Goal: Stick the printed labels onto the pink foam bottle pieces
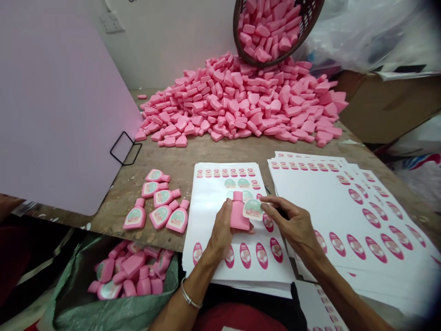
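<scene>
My left hand is closed around a small pink toy bottle, which stands cap up over a stack of sticker sheets. Between the fingertips of my right hand is a green and cream sticker, pinched by its right edge. It overlaps the bottle's right side in view; I cannot tell whether it touches. Both hands are above the white stack, which carries oval pink labels and round green ones. Several bottles with stickers on their fronts lie on the table to the left.
A big heap of pink bottles covers the table's back, below a tipped brown basket. A green sack of bottles sits at lower left. More sticker sheets lie right. A pale panel stands left, near a black wire stand.
</scene>
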`<state>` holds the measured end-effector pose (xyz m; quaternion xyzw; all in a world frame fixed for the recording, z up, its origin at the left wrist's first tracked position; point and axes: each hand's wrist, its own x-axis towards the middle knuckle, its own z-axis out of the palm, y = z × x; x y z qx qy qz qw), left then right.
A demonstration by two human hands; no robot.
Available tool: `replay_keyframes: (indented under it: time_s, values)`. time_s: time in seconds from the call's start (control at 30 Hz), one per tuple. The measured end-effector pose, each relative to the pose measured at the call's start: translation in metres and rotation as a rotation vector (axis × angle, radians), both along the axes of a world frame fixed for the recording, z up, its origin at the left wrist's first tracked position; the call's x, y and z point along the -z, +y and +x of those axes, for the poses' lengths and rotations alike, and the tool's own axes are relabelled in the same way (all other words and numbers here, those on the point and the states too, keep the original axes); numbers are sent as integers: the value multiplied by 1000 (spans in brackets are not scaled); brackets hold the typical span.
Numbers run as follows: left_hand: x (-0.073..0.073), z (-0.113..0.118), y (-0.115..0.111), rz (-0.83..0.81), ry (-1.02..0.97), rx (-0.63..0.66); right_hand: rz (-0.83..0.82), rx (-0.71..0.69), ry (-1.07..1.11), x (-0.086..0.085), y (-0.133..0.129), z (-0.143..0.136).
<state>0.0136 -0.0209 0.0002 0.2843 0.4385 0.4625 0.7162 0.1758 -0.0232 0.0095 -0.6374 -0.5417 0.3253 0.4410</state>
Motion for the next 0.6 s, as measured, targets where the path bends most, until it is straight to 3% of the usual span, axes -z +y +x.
replay_keyframes:
  time_s: [0.23, 0.6]
  values:
    - [-14, -4, -5, 3, -111, 1, -4, -75, 32, -5, -10, -24]
    - [-19, -5, -8, 23, -110, 12, 36, -83, 19, -4, -11, -28]
